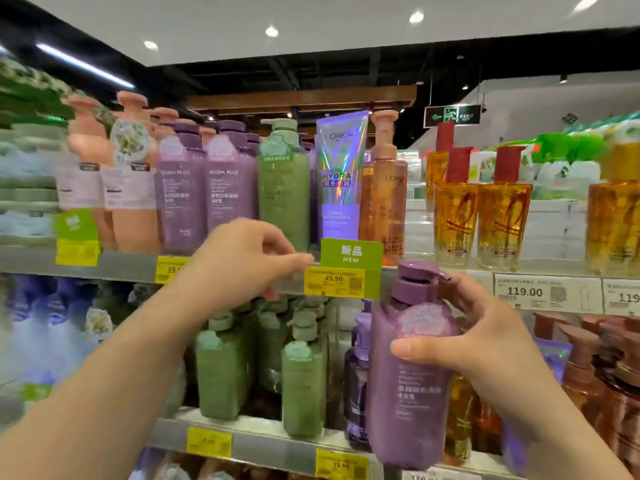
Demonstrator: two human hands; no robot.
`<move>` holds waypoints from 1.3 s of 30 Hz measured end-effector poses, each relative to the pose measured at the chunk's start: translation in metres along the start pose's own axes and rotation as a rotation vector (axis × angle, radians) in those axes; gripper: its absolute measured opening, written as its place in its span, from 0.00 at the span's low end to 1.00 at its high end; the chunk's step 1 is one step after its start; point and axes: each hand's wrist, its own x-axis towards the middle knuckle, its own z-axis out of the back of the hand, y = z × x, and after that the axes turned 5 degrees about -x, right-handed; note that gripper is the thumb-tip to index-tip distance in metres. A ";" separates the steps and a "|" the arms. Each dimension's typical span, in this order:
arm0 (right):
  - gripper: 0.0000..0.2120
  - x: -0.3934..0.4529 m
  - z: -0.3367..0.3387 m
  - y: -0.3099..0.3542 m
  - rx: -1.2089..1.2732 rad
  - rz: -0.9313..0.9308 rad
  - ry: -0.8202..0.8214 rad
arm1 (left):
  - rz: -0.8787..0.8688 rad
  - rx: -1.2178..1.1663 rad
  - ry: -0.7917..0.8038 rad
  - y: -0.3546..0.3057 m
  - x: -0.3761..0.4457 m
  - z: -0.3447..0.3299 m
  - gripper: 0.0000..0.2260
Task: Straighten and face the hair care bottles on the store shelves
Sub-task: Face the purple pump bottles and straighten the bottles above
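My right hand (485, 341) grips a purple pump bottle (408, 382) in front of the middle shelf, upright, label facing me. My left hand (242, 261) hovers by the upper shelf edge, fingers loosely curled with the forefinger pointing right, holding nothing. Just behind it on the upper shelf stand two purple bottles (207, 188) and a green pump bottle (284, 185). More green bottles (301, 379) stand on the middle shelf below.
Peach bottles (114, 174) stand upper left. An iridescent tube (341, 174) and amber oil bottles (485, 209) fill the upper right. A green "NEW" tag (351, 254) and yellow price tags (334, 280) hang on the shelf edge. Brown bottles (595, 368) sit lower right.
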 end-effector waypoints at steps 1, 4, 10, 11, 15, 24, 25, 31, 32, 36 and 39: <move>0.39 0.002 -0.003 0.008 0.006 0.016 0.007 | -0.048 -0.018 -0.117 -0.002 0.011 0.012 0.11; 0.34 0.015 -0.009 0.029 0.049 0.051 -0.002 | -0.151 0.041 -0.365 -0.010 0.048 0.037 0.18; 0.37 0.045 -0.018 0.069 0.045 0.107 -0.054 | -0.117 0.190 -0.351 -0.015 0.109 0.043 0.36; 0.36 0.050 -0.018 0.075 0.047 0.111 -0.062 | -0.077 0.207 -0.316 -0.014 0.116 0.042 0.39; 0.34 0.067 -0.020 0.098 0.061 0.105 -0.082 | -0.021 0.191 -0.270 -0.011 0.127 0.039 0.42; 0.33 0.086 -0.035 0.130 -0.025 0.112 -0.199 | -0.044 0.271 -0.291 -0.014 0.114 0.029 0.37; 0.33 0.087 -0.037 0.133 -0.027 0.111 -0.206 | -0.065 0.260 -0.314 -0.013 0.111 0.030 0.37; 0.34 0.098 -0.047 0.148 -0.034 0.119 -0.230 | -0.196 0.101 -0.441 -0.004 0.079 0.035 0.33; 0.33 0.102 -0.048 0.150 -0.043 0.128 -0.237 | -0.209 0.084 -0.461 -0.003 0.076 0.037 0.34; 0.33 0.118 -0.055 0.154 -0.086 0.167 -0.256 | -0.266 -0.036 -0.565 -0.001 0.065 0.059 0.36; 0.36 0.132 -0.064 0.156 -0.098 0.174 -0.262 | -0.286 -0.110 -0.586 -0.001 0.053 0.081 0.36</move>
